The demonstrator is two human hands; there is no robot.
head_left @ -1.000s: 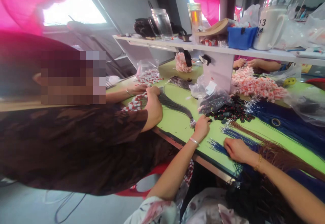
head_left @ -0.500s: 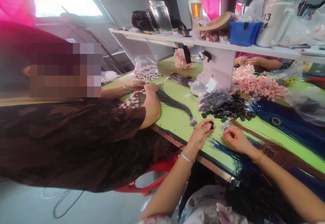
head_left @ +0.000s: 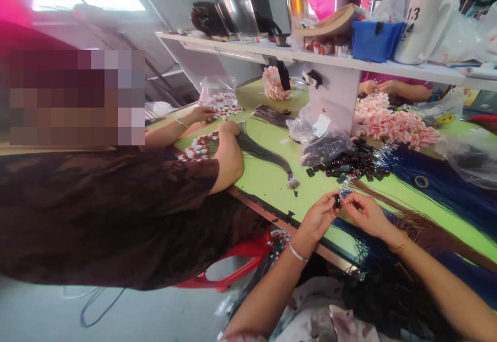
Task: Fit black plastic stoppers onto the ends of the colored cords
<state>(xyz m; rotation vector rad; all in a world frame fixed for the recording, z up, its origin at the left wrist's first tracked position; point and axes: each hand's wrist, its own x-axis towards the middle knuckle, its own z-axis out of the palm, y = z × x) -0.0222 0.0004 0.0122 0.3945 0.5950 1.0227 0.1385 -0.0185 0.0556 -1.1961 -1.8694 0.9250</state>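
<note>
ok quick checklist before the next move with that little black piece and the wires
1. Black piece pinched in left hand fingers: ok.
2. Right hand at the piece, fingertips meeting it: ok.
3. Wire end seated in the piece: cannot tell, too small.
4. Blue wires and brown wires within reach beside the hands: ok.
5. Black parts pile close ahead on the green table: ok.
6. Co-worker's arm apart from both hands: ok.
</note>
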